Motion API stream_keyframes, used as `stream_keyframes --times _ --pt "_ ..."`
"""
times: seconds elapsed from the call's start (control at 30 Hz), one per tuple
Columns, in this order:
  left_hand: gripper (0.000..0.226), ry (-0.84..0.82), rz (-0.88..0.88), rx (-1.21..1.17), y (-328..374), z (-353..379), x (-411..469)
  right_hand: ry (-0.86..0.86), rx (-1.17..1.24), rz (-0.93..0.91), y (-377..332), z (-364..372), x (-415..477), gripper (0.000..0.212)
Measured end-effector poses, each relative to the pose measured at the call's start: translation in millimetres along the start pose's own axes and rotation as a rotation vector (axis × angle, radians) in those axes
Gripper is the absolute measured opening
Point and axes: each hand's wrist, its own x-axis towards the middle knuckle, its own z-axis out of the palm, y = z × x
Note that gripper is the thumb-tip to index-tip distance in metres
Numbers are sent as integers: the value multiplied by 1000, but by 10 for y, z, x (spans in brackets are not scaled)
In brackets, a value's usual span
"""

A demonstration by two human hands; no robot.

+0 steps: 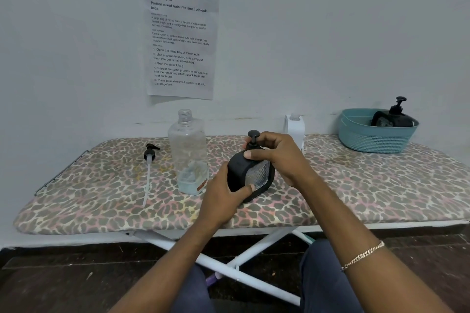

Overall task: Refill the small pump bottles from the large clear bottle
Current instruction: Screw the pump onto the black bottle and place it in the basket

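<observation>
A small black pump bottle (250, 176) with a clear faceted front stands tilted on the leopard-print board (356, 185), its pump head on top. My left hand (223, 195) grips its lower body. My right hand (277, 155) curls round its shoulder and pump collar. To the left stands the large clear bottle (188, 152), uncapped, with a little pale liquid at the bottom. Its black pump with a long tube (150, 168) lies flat on the board further left.
A teal basket (373, 134) at the back right holds another black pump bottle (393, 115). A white bottle (296, 128) stands behind my right hand by the wall. A printed sheet (180, 40) hangs on the wall.
</observation>
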Motion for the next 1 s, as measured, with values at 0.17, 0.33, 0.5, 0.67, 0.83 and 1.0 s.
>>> stream_keyframes --times 0.17,0.33,0.5,0.67,0.83,1.0 --pt "61 6 12 -2 0 6 5 49 -10 -20 23 55 -26 23" --pt "59 23 27 7 -1 14 -9 111 -3 -28 44 112 -54 21" --pt "59 45 48 19 -3 33 -19 150 15 -27 70 144 -86 22" --pt "57 66 56 30 1 56 -51 165 8 -22 74 150 -103 22" --pt "56 83 64 55 26 74 -79 160 36 -21 59 162 -114 21" --pt "52 100 76 79 64 86 -95 162 48 -22 43 168 -133 21"
